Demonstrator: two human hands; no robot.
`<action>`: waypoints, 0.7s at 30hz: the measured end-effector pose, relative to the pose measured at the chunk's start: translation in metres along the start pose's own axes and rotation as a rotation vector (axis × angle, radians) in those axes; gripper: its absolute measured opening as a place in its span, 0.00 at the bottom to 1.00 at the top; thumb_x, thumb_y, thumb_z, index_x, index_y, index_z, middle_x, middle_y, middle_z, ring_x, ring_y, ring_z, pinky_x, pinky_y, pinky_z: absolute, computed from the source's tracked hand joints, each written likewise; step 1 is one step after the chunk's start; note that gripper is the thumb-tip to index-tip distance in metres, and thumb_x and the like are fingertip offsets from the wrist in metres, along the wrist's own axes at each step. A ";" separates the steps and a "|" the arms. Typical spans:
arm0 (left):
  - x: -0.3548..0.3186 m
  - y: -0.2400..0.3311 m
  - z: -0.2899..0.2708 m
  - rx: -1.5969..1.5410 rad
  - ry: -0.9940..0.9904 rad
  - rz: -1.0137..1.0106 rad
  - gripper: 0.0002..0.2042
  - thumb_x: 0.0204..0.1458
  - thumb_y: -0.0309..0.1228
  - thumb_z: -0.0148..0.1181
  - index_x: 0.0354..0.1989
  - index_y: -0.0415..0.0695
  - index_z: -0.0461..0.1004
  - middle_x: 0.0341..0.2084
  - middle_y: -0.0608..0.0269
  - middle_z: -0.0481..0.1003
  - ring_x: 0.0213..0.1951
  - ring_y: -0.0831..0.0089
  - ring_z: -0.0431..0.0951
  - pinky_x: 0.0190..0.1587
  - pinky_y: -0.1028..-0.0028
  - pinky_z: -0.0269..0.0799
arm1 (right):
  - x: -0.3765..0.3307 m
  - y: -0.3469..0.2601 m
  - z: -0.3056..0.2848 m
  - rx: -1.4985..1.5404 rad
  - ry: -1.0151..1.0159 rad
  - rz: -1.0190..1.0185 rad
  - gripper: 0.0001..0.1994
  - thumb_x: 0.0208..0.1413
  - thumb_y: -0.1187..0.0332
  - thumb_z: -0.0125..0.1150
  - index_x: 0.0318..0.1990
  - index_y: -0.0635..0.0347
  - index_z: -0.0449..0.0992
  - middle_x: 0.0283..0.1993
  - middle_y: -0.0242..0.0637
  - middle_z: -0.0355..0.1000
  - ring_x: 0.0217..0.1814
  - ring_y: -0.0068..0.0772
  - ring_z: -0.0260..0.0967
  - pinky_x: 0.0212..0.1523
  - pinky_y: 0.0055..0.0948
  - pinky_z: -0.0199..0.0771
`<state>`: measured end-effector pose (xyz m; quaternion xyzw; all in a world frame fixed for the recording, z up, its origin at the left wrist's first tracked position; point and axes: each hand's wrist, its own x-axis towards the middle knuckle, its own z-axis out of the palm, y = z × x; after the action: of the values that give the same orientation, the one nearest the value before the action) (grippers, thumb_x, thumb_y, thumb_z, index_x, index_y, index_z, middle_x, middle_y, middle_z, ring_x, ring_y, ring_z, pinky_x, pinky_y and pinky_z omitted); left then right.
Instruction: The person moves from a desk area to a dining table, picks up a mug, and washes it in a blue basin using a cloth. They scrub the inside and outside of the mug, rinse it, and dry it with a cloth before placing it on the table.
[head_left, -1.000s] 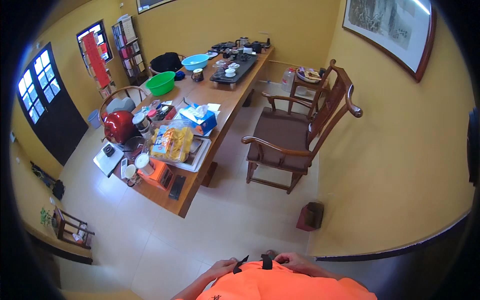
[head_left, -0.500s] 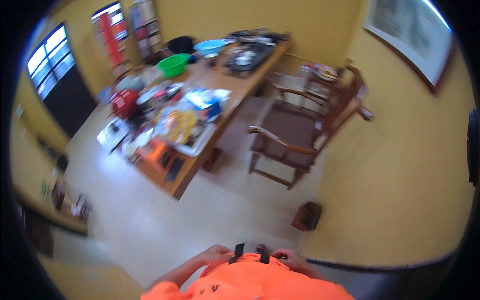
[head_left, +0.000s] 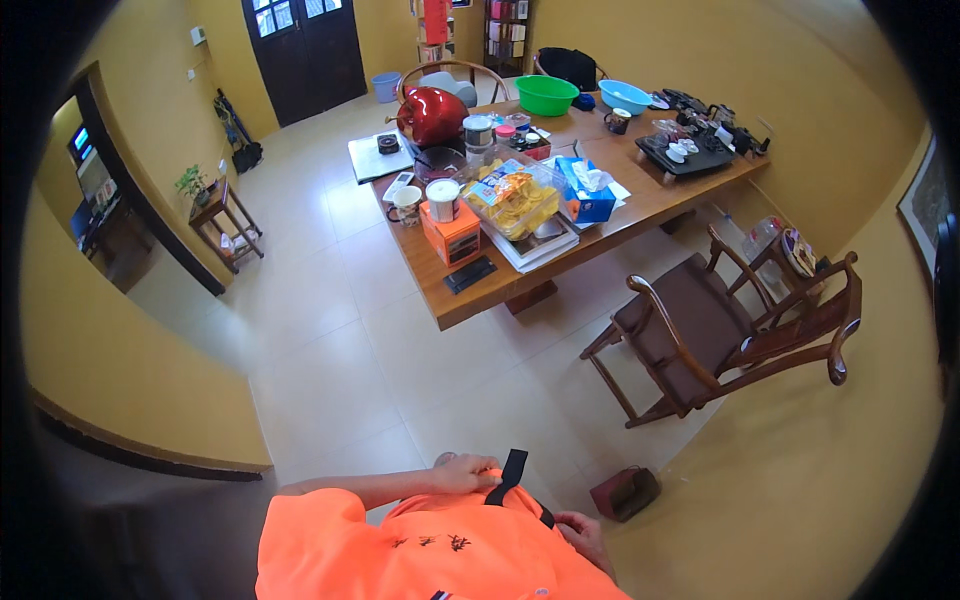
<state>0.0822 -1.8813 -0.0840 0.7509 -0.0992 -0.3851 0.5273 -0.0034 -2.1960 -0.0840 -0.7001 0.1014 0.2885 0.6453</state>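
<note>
At the front of my orange shirt (head_left: 450, 545), my left hand (head_left: 468, 473) has its fingers bent and pressed together beside a black strap (head_left: 508, 477). Its fingertips meet the cloth close to the strap; what they pinch, if anything, is hidden. Lower and to the right, my right hand (head_left: 585, 537) rests at my waist with curled fingers, partly covered by the shirt. Whatever it may hold does not show. Both hands are well short of the wooden table (head_left: 455, 310) ahead.
Cluttering the table are an orange box (head_left: 452, 240), a clear tub of yellow snacks (head_left: 520, 210), a tissue box (head_left: 588, 200), a green basin (head_left: 546, 93) and a black tea tray (head_left: 690, 160). A wooden armchair (head_left: 690, 310) and a dark red bin (head_left: 625, 494) stand right. A doorway opens left.
My view has swung left, so the table, armchair and bin sit farther right and the left doorway shows. Both hands remain at my waist.
</note>
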 end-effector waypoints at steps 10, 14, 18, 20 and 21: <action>0.001 0.005 0.005 -0.055 0.003 -0.112 0.15 0.56 0.42 0.54 0.43 0.44 0.72 0.30 0.66 0.72 0.36 0.77 0.69 0.39 0.74 0.63 | 0.020 -0.014 0.003 0.073 -0.109 0.003 0.12 0.55 0.74 0.58 0.45 0.71 0.74 0.41 0.37 0.75 0.42 0.23 0.70 0.45 0.23 0.71; -0.009 0.026 0.003 -0.219 -0.027 -0.112 0.13 0.57 0.41 0.53 0.41 0.44 0.72 0.29 0.69 0.71 0.35 0.79 0.68 0.38 0.76 0.62 | 0.021 -0.005 0.004 0.260 -0.110 0.011 0.11 0.54 0.76 0.59 0.45 0.71 0.74 0.41 0.39 0.75 0.41 0.26 0.72 0.44 0.26 0.73; -0.013 0.035 -0.003 -0.184 -0.069 -0.091 0.12 0.57 0.39 0.53 0.41 0.43 0.72 0.30 0.70 0.70 0.35 0.81 0.67 0.38 0.78 0.62 | 0.017 0.002 -0.007 0.344 -0.154 0.068 0.10 0.53 0.78 0.58 0.43 0.71 0.73 0.40 0.40 0.75 0.39 0.28 0.73 0.43 0.27 0.74; -0.018 0.052 -0.005 -0.150 -0.080 -0.105 0.12 0.57 0.38 0.53 0.41 0.44 0.72 0.29 0.70 0.70 0.35 0.81 0.67 0.38 0.78 0.62 | 0.014 0.002 -0.014 0.369 -0.208 0.094 0.10 0.52 0.78 0.59 0.43 0.71 0.73 0.39 0.41 0.75 0.38 0.28 0.73 0.42 0.28 0.74; -0.020 0.062 -0.005 -0.133 -0.086 -0.112 0.11 0.58 0.38 0.53 0.41 0.44 0.72 0.29 0.70 0.70 0.35 0.81 0.67 0.38 0.78 0.62 | 0.012 0.002 -0.016 0.392 -0.234 0.101 0.10 0.52 0.78 0.59 0.42 0.71 0.73 0.39 0.41 0.75 0.38 0.28 0.73 0.41 0.27 0.75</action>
<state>0.0875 -1.8924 -0.0201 0.7012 -0.0538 -0.4517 0.5490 0.0097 -2.2092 -0.0926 -0.5171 0.1150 0.3743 0.7611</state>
